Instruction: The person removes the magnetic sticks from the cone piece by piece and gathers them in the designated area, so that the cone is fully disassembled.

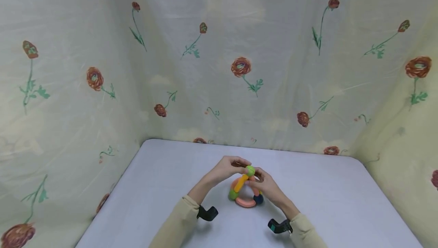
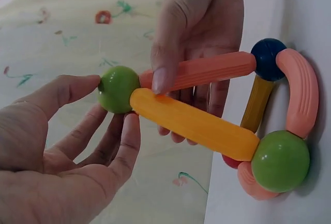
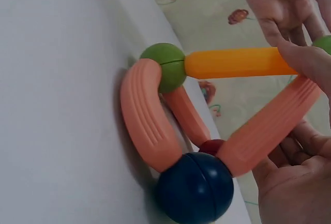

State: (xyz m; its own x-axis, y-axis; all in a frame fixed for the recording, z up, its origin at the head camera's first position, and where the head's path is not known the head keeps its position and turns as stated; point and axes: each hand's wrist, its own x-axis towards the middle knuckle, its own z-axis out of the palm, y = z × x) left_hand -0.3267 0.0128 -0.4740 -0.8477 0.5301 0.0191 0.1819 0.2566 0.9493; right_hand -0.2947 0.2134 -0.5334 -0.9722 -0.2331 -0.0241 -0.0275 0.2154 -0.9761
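A toy frame of chunky rods and balls stands on the table between both hands. At its top, the left hand (image 1: 227, 169) pinches a green ball (image 2: 118, 89) between thumb and fingertips. From that ball slope a straight orange rod (image 2: 194, 123) and a straight pink rod (image 2: 217, 71). The right hand (image 1: 270, 187) grips the pink rod near its upper end, thumb in front and fingers behind. Below, a second green ball (image 2: 281, 161), a dark blue ball (image 3: 195, 189) and curved pink rods (image 3: 147, 115) form the base. A red ball (image 3: 211, 145) is partly hidden behind.
The white table (image 1: 164, 187) extends around the toy on all sides. Flower-printed curtains (image 1: 219, 99) hang behind it and along both sides. Each wrist wears a black camera (image 1: 207, 213).
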